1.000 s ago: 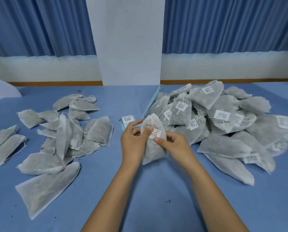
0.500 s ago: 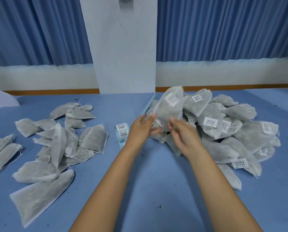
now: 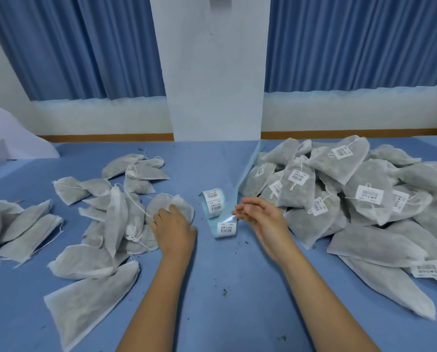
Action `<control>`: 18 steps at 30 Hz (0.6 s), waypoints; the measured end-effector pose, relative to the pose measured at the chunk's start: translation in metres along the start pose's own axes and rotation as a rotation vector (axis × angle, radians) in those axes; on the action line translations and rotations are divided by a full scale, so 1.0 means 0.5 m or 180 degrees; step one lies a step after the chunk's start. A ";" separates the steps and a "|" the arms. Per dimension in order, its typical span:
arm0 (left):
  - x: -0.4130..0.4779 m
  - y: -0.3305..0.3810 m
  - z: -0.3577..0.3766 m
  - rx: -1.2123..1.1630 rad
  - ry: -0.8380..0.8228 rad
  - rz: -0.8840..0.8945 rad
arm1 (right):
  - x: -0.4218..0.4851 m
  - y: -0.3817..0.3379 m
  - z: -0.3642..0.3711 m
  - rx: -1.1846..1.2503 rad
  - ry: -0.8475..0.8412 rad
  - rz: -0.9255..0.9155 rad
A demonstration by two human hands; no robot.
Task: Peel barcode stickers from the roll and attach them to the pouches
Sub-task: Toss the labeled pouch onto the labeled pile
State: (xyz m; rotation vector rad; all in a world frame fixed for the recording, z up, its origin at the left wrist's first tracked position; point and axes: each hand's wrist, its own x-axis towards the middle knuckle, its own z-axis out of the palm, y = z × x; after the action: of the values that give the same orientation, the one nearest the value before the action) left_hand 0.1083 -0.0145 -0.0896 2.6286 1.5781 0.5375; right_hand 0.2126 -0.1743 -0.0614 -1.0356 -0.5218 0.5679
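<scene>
My left hand [image 3: 173, 231] lies palm down on an unlabelled grey pouch [image 3: 178, 202] at the right edge of the left heap, and its fingers curl onto the pouch's near edge. The pouch still lies flat on the table. The barcode sticker roll [image 3: 212, 202] stands mid-table. Its loose strip end [image 3: 226, 227] carries a barcode sticker. My right hand [image 3: 261, 218] hovers just right of that strip, with its fingers apart and nothing in them. The pile of labelled pouches [image 3: 339, 199] lies to the right.
Several unlabelled pouches [image 3: 105, 224] are scattered on the left of the blue table [image 3: 212, 288]. A blue backing strip [image 3: 247, 171] trails from the roll toward the white pillar [image 3: 212, 85]. Small green crumbs dot the table near me.
The pouch that both hands held has been let go onto the right pile. My left hand moved left onto an unlabelled pouch. My right hand dropped toward the sticker strip.
</scene>
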 end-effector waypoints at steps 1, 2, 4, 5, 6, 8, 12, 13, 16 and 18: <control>-0.005 0.000 -0.001 -0.0063 0.0005 0.0034 | -0.003 0.002 0.006 -0.0287 -0.0109 -0.0072; -0.008 0.000 -0.003 -0.0152 0.0071 0.0105 | -0.005 0.004 0.011 -0.0528 -0.0186 -0.0144; -0.011 -0.008 -0.018 -0.0633 0.0410 0.0347 | -0.011 0.007 0.021 -0.1025 -0.0338 -0.0375; -0.011 -0.014 -0.028 -0.1092 0.0616 0.0535 | -0.015 0.008 0.027 -0.1280 -0.0440 -0.0565; -0.012 -0.019 -0.039 -0.1626 0.0766 0.0803 | -0.019 0.008 0.031 -0.1515 -0.0561 -0.0792; -0.022 -0.021 -0.063 -0.2552 0.0708 0.1608 | -0.023 0.006 0.036 -0.1793 -0.0864 -0.1168; -0.047 -0.010 -0.089 -0.3480 -0.0086 0.2231 | -0.026 0.009 0.038 -0.2085 -0.0912 -0.1169; -0.045 -0.011 -0.089 -0.3555 -0.0172 0.2148 | -0.026 0.010 0.037 -0.2127 -0.0740 -0.1094; -0.034 -0.020 -0.087 -0.3514 -0.0132 0.1903 | -0.025 0.004 0.026 -0.2001 -0.0317 -0.0976; -0.027 -0.027 -0.082 -0.3087 -0.0033 0.1707 | -0.026 0.001 0.019 -0.1967 -0.0253 -0.0997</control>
State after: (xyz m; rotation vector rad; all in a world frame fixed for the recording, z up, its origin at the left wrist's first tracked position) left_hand 0.0784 -0.0257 -0.0575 2.1690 0.3520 0.9791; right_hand 0.1964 -0.1766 -0.0597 -1.4800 -0.9452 0.1630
